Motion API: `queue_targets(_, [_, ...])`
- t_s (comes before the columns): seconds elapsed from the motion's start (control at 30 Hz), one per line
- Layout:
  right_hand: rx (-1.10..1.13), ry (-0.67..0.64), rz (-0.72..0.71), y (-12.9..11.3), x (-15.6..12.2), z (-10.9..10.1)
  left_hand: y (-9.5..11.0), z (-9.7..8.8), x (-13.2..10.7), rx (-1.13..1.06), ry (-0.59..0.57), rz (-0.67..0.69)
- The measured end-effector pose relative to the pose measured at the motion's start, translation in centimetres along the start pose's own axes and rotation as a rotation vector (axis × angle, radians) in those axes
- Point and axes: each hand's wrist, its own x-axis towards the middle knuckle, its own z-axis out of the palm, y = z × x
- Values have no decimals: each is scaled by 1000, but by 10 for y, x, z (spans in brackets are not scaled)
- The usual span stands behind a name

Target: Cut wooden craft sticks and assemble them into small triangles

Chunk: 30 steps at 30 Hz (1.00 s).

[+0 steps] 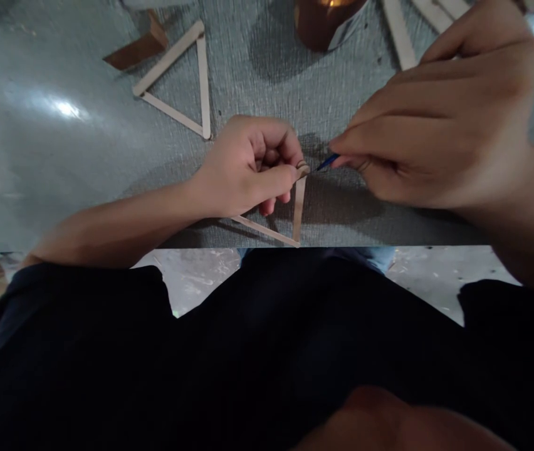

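My left hand (252,166) is closed in a pinch on the top corner of a triangle of wooden craft sticks (298,213) that lies on the grey table (60,156) near its front edge. My right hand (445,119) is closed round a thin blue-tipped tool (327,163), whose tip points at that same corner, right beside my left thumb. The rest of the tool is hidden inside my fingers.
A finished stick triangle (187,81) lies farther back on the left, next to a brown wooden block (140,47). A brown cup-like container (323,22) stands at the back centre. Loose sticks (401,34) lie at the back right.
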Motion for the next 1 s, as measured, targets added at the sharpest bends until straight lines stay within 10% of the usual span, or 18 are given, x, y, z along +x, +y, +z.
queue_targets(0.17, [-369,-23,-351,17,-8,1,0,-1,0,6,13,14])
queue_targets(0.6, [-265,122,-350,16,-20,2,0,5,-2,-140,140,-34])
queue_targets(0.87, [-204,88,-506,2,-24,10,-13,7,9,-251,583,136])
queue_targets(1.0, [-181,123,-428,0,-26,9,-19,3,10,-274,613,147])
